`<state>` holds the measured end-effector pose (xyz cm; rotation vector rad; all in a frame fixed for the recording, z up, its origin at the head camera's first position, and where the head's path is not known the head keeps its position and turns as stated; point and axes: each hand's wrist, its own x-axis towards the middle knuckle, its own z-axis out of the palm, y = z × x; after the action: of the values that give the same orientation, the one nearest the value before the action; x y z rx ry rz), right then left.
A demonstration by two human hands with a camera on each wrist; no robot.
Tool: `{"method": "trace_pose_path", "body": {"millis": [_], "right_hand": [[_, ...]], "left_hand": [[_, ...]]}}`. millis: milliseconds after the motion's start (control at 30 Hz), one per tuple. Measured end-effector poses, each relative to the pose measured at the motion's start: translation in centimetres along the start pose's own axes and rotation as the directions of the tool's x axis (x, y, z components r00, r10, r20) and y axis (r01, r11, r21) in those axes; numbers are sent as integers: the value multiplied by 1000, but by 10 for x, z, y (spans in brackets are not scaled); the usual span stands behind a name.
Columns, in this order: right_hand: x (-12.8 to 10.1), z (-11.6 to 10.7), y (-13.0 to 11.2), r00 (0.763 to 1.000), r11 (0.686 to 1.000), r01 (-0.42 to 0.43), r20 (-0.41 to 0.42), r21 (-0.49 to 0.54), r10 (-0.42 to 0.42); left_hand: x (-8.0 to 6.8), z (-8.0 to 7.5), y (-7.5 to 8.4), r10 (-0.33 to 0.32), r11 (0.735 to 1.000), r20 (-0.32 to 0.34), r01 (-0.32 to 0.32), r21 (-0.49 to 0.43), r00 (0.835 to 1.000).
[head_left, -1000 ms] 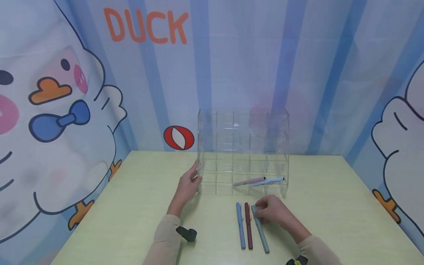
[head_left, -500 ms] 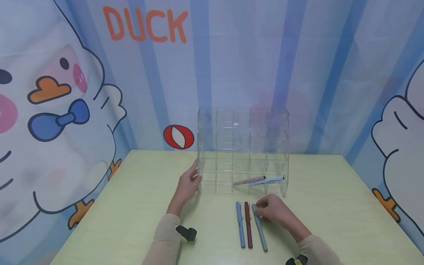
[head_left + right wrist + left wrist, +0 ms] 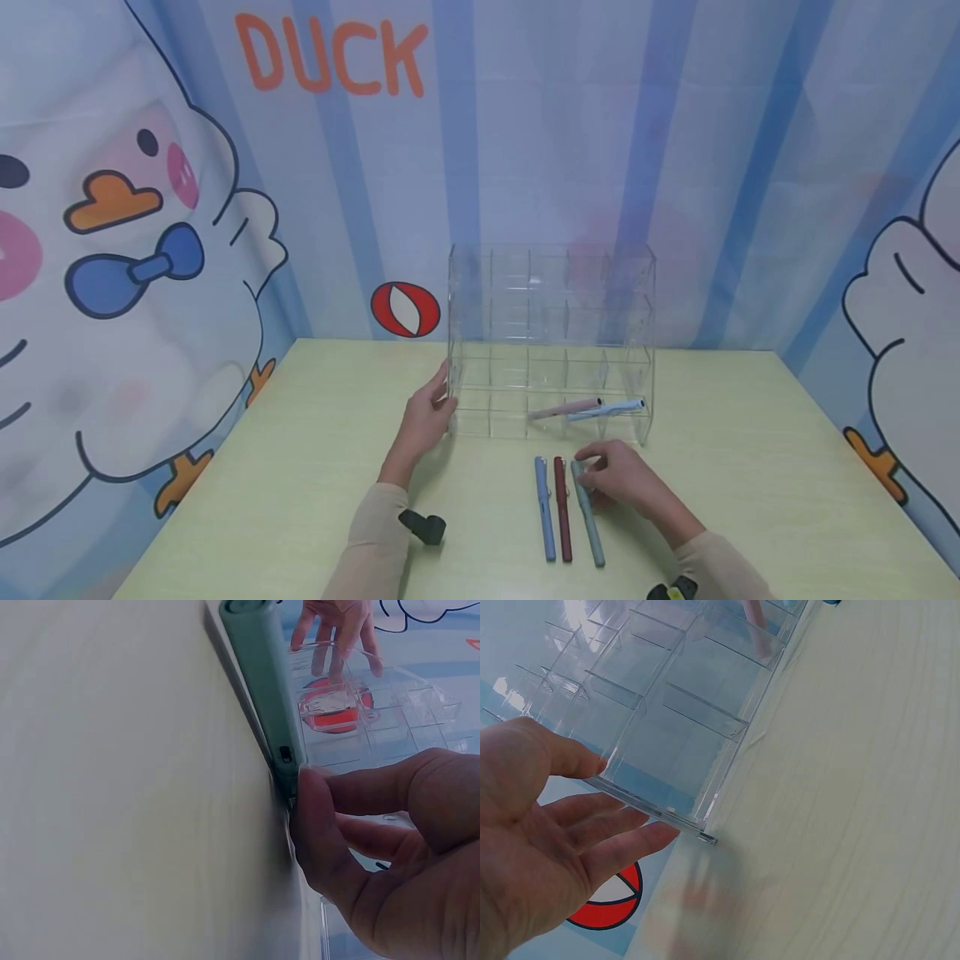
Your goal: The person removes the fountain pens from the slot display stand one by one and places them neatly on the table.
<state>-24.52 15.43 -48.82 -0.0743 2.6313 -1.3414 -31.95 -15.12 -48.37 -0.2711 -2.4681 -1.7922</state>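
A clear acrylic rack (image 3: 510, 375) with rows of compartments stands on the table. My left hand (image 3: 423, 429) grips its left side panel, thumb on one face and fingers on the other in the left wrist view. On the table in front of the rack lie a blue pen (image 3: 545, 510), a dark red pen (image 3: 562, 510) and a green pen (image 3: 588, 518). My right hand (image 3: 621, 479) pinches the green pen near its far end. In the right wrist view the thumb is against this pen (image 3: 262, 682); the fingertip contact behind it is partly hidden.
A pinkish pen (image 3: 562, 410) and a light blue pen (image 3: 611, 409) lie slanted in the rack's lowest row, toward the right. A printed curtain (image 3: 555, 125) hangs behind the pale table (image 3: 300, 467).
The green pen has shifted slightly away from me, and its near end has moved a little left. My right index finger now reaches slightly straighter; the left hand and rack stay put.
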Motion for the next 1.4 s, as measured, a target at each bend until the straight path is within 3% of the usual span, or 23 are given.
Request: {"method": "trace_pose_path", "body": {"millis": [1067, 1400], "right_hand": [[1, 0, 3, 999, 997, 34, 3, -66, -34], [4, -2, 4, 1000, 998, 4, 7, -57, -4]], "left_hand": [[-1, 0, 2, 5, 1000, -13, -5, 9, 1000], [0, 0, 0, 17, 1000, -10, -16, 6, 1000]]}}
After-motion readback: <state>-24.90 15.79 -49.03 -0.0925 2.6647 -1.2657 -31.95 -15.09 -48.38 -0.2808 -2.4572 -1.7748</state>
